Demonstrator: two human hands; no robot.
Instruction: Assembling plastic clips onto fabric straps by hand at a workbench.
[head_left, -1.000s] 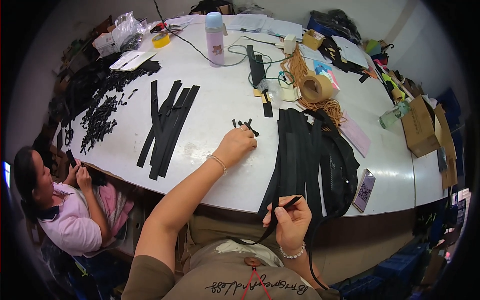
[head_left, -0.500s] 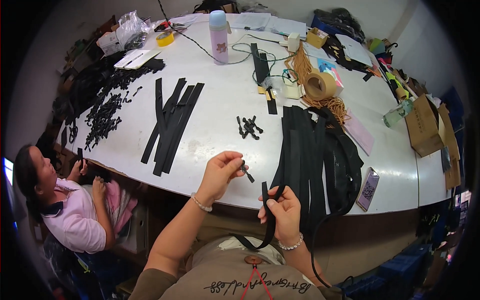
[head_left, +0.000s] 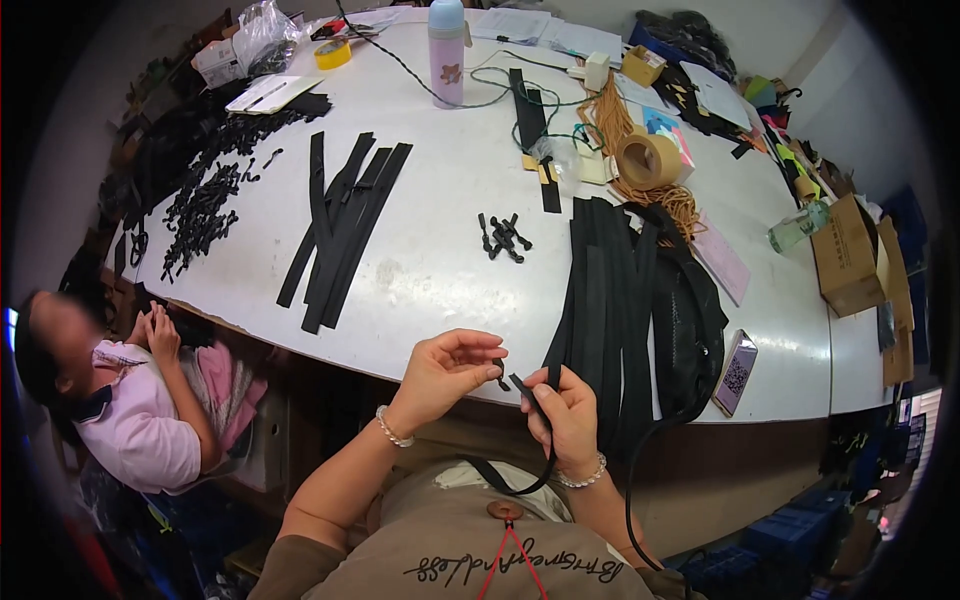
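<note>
Between the thumb and index finger of my left hand (head_left: 440, 380) is a small black zipper slider with a pull (head_left: 502, 376). My right hand (head_left: 567, 418) pinches a long black zipper tape (head_left: 518, 384), its cut end pointing at the slider. The slider and the tape end are very close; I cannot tell whether they touch. From my right hand the tape loops down before my apron. A small heap of similar sliders (head_left: 505, 240) lies on the white table (head_left: 440, 290) ahead. Beside my right hand, a bundle of black tapes (head_left: 605, 310) hangs over the table edge.
More black tapes (head_left: 345, 240) and a large heap of black sliders (head_left: 200, 215) lie to the left. A black bag (head_left: 690, 330) and a phone (head_left: 737, 375) are at right. Farther back stand a bottle (head_left: 449, 60) and a tape roll (head_left: 648, 162). A person (head_left: 145, 420) sits at left.
My left hand has lowered and turned, bringing the slider close to the tape end. My right hand's tape end now tilts up toward it. The seated person's hands have moved together.
</note>
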